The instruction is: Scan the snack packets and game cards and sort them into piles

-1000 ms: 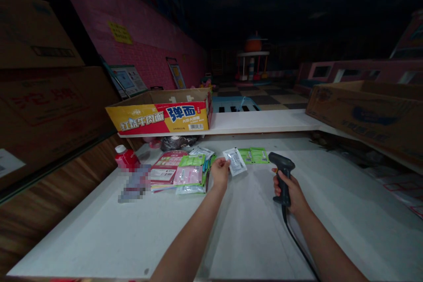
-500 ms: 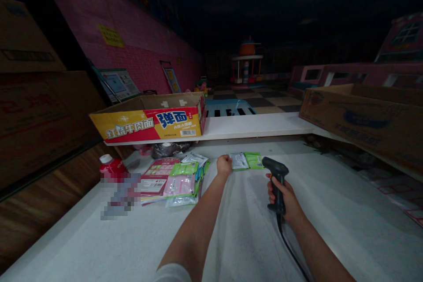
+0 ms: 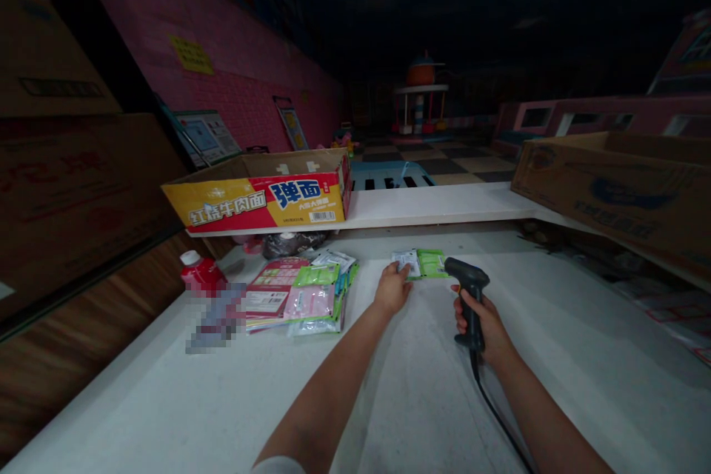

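My right hand point(image 3: 484, 318) is wrapped round the grip of a black barcode scanner point(image 3: 469, 281), its head tilted to the left and its cable trailing down. My left hand point(image 3: 393, 289) rests with fingers apart at the lower left edge of a silver-white packet point(image 3: 405, 261), touching it. Joined to or lying against that packet on its right is a green packet point(image 3: 432, 264); I cannot tell which. To the left lies a pile of flat packets, with a pink one point(image 3: 312, 302) and a green one point(image 3: 315, 276) on top, beside a dark red printed sheet point(image 3: 267, 304).
A red bottle with a white cap point(image 3: 201, 274) stands at the left, near a blurred-out patch. Above the white table point(image 3: 422, 400) runs a shelf point(image 3: 438, 206) bearing a red-yellow noodle carton point(image 3: 261, 196) and a brown carton point(image 3: 600, 178). Brown boxes point(image 3: 83, 185) are stacked far left.
My left hand has gone from a closed fist beside the silver-white packet to spread fingers at its edge. The scanner stays in my right hand. The whole view has shifted slightly.
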Demonstrator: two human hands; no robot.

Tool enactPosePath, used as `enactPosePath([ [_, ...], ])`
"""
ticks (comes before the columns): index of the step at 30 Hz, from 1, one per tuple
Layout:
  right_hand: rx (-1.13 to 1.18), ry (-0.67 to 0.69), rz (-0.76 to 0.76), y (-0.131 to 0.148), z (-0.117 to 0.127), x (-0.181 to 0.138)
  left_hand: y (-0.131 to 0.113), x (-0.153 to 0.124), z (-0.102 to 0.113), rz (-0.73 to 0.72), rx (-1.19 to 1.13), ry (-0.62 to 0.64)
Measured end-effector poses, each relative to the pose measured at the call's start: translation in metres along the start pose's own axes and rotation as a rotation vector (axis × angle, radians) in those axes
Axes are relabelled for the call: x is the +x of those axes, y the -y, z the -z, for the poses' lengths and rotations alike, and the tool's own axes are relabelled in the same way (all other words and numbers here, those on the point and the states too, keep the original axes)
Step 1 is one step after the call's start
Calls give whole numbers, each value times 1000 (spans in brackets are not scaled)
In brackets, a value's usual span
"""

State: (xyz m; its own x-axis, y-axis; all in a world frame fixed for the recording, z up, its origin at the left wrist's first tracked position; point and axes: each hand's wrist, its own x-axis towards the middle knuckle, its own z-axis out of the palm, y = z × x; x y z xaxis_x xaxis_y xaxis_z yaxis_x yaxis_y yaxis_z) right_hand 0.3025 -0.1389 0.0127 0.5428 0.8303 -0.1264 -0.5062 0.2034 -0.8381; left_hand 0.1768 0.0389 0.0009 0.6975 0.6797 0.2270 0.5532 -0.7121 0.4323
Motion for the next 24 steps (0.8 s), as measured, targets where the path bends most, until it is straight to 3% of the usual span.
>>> enactPosePath([
  [4, -11, 12, -3, -1, 2, -1, -2, -15, 24, 3, 89, -49],
  [8, -8, 15, -11, -1, 4, -2, 10, -41, 67, 61, 228, -185],
  [11, -19, 8, -22, -1, 5, -4, 28, -62, 104, 230, 332, -319],
  [15, -33, -12, -28, -1, 5, -6, 50, -82, 139, 609, 432, -424],
  [19, -22, -14, -29, -1, 5, -7, 65, -89, 150, 858, 374, -315],
  [21, -18, -12, -30, -2, 5, -7, 70, -89, 150, 894, 323, -267],
  [24, -16, -6, -25, -3, 7, -5, 72, -89, 148, 902, 291, -315],
])
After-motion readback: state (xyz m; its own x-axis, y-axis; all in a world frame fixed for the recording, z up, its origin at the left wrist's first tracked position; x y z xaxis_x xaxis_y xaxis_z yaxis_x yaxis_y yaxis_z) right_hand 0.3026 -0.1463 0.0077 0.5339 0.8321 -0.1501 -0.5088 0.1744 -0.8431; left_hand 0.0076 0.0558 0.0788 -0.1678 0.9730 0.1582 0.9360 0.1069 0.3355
